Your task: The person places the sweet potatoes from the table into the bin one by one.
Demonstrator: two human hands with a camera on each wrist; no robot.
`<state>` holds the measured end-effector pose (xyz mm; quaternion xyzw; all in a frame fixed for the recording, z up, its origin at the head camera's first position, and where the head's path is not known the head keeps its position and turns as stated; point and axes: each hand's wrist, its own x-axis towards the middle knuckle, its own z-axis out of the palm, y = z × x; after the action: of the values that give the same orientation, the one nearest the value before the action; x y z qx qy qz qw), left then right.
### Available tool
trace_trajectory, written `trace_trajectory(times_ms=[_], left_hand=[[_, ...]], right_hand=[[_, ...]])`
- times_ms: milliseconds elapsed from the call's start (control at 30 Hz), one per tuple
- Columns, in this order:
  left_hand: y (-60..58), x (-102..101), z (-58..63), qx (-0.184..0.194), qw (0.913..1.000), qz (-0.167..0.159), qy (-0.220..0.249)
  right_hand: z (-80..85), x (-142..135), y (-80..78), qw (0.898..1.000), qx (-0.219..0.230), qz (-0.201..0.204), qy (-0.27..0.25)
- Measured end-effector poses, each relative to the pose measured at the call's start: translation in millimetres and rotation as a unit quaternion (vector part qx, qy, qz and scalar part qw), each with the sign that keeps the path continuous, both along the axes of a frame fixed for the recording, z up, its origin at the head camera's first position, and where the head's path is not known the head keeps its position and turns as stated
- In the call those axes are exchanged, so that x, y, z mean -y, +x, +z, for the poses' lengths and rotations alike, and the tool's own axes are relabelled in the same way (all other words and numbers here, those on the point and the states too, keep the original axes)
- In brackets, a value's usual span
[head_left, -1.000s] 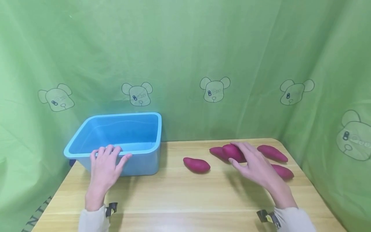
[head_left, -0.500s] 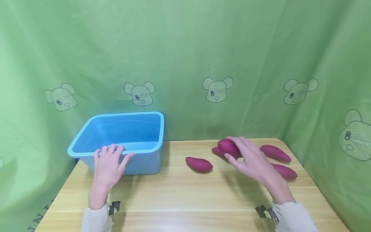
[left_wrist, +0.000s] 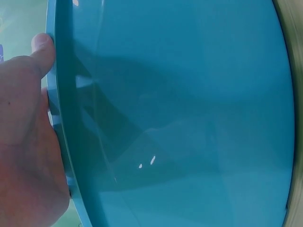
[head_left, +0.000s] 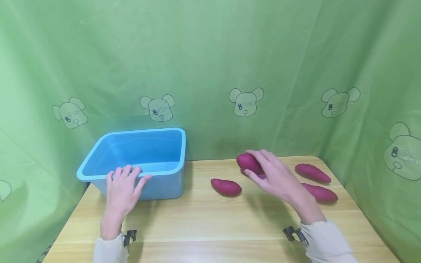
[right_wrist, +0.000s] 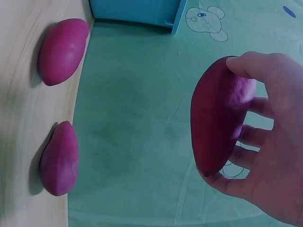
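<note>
My right hand (head_left: 277, 178) grips a purple sweet potato (head_left: 247, 161), thumb at one end and fingertips toward the other. In the right wrist view this sweet potato (right_wrist: 215, 118) is held clear of the table. Below it in the head view, partly covered, lies another sweet potato (head_left: 261, 176). A separate sweet potato (head_left: 226, 187) sits nearer the tub. Across on the left, my left hand (head_left: 121, 195) holds the near rim of a light blue plastic tub (head_left: 164, 184), its fingers bent over the edge. The left wrist view shows the thumb (left_wrist: 43, 49) at the rim.
Toward the table's right side lie two more sweet potatoes, a rear one (head_left: 312, 173) and a front one (head_left: 323, 194), the latter partly behind my right hand. A green curtain (head_left: 210, 54) with bear prints hangs behind and beside the wooden table (head_left: 204, 223).
My right hand has lifted the sweet potato and carried it leftward, over the one beneath. My left hand stays on the tub's rim. The head view has shifted slightly.
</note>
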<state>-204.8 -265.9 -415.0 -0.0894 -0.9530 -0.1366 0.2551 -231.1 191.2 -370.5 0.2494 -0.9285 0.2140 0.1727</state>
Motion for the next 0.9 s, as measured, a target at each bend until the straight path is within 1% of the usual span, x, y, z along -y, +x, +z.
trace_trajectory(times_ms=[167,333,500,733,900], left_hand=[[-0.9,0,-2.0,-0.009,0.9999,-0.006,0.003],[-0.7,1,-3.0,-0.009,0.9999,-0.007,0.005],[0.0,0,-3.0,-0.008,0.9999,-0.007,0.006],[-0.7,1,-5.3,-0.015,0.9998,-0.009,0.009],[-1.1,1,-6.4,-0.017,0.9998,-0.010,0.009]], right_hand=[[5.2,9,-1.1,1.000,0.005,0.011,-0.002],[9.1,18,-2.4,1.000,0.010,0.018,-0.003],[11.9,26,-5.2,1.000,0.004,0.024,-0.004],[17.5,40,-9.1,0.999,-0.001,0.037,-0.003],[20.3,48,-10.2,0.999,0.015,0.047,-0.013]])
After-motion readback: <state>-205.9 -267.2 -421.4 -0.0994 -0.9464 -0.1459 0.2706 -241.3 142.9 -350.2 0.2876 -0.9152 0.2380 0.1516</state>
